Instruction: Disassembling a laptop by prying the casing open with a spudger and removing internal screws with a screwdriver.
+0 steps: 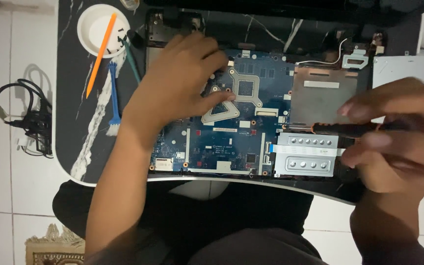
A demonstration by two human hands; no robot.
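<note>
An opened black laptop base [320, 34] with its blue circuit board [226, 142] is laid on a dark marbled table [74, 98]. The board is pressed by the left hand [182, 78], while a black-and-orange screwdriver [344, 128] is gripped by the right hand [398, 137]. A white round dish [92, 24] is seen at upper left.

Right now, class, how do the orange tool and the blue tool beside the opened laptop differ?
The orange tool leans with its top end in the white dish; the blue tool lies flat on the table. The orange tool is slanted and plain; the blue tool is near-vertical and ends in a pale brush head. Both are slim, and neither hand touches them.
</note>
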